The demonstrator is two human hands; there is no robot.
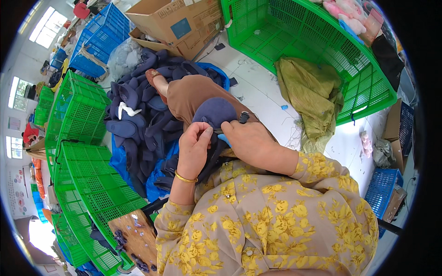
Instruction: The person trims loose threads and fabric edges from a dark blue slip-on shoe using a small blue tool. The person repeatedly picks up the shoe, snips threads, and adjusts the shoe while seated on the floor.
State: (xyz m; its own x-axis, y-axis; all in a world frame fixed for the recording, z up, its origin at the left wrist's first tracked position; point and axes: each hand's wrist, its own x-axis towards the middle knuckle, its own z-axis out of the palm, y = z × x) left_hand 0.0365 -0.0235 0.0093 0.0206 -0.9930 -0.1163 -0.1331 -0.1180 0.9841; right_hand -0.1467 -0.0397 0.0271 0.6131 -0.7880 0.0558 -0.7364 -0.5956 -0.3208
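A rounded navy fabric piece sits just beyond a worker's fingertips, its near edge pinched between the left hand's thumb and forefinger. The right hand curls against its lower right side, grip hidden; more navy pieces heap beyond the left fingers.

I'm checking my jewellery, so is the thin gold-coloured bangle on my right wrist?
No, the thin gold-coloured bangle circles the wrist of your left hand.
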